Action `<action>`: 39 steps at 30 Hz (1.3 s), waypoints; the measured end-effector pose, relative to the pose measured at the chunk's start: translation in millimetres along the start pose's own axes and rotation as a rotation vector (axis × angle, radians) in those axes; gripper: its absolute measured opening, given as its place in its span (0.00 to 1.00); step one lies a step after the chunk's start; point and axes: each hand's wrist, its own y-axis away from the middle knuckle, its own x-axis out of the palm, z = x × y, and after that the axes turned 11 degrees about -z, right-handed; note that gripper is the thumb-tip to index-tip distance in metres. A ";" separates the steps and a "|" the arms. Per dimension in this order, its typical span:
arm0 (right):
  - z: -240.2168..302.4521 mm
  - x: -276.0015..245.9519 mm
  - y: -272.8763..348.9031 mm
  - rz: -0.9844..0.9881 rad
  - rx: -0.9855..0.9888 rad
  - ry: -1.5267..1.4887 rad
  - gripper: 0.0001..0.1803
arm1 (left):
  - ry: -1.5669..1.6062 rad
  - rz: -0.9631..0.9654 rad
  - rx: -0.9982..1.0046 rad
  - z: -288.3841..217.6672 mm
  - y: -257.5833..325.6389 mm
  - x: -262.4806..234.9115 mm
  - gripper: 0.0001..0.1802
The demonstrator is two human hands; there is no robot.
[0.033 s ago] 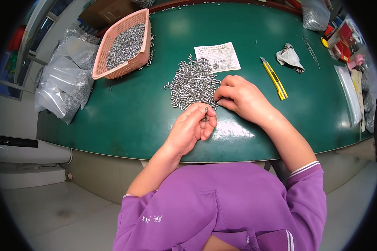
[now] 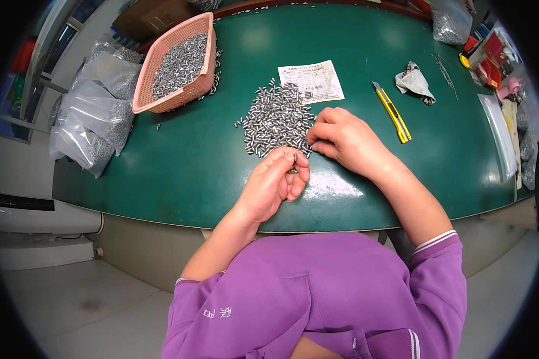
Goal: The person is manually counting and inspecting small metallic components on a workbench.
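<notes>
A heap of small, shiny metal cylindrical parts (image 2: 275, 119) lies on the green tabletop in front of me. My left hand (image 2: 275, 179) is at the heap's near edge, palm turned up and fingers curled. Between its thumb and fingers sit a few of the metal parts (image 2: 294, 163). At the heap's right edge, my right hand (image 2: 344, 139) has its thumb and fingers drawn together, with the tips down by the parts. Whatever those fingertips pinch, if anything, is too small and hidden to make out. A printed paper slip (image 2: 323, 82) lies behind the heap, partly under it.
A pink plastic basket (image 2: 142, 90) full of similar parts stands at the far left, beside filled clear bags (image 2: 96, 119). To the right lie a yellow utility knife (image 2: 393, 113) and a crumpled white cloth (image 2: 414, 82). Bags and boxes crowd the right edge.
</notes>
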 end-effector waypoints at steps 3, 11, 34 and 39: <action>-1.4 1.2 -0.1 0.013 -0.022 0.050 0.06 | 0.001 -0.001 -0.005 -0.1 -0.1 0.4 0.13; 10.8 0.1 -3.8 0.010 0.148 -0.277 0.04 | 0.022 -0.015 0.044 3.0 -2.4 -1.2 0.10; 2.7 -2.9 -1.0 -0.013 0.053 -0.084 0.07 | 0.082 0.044 0.057 2.4 -3.0 -6.6 0.12; 2.2 -0.8 1.3 -0.007 -0.018 -0.027 0.07 | 0.073 0.035 0.068 2.2 -2.3 -5.4 0.13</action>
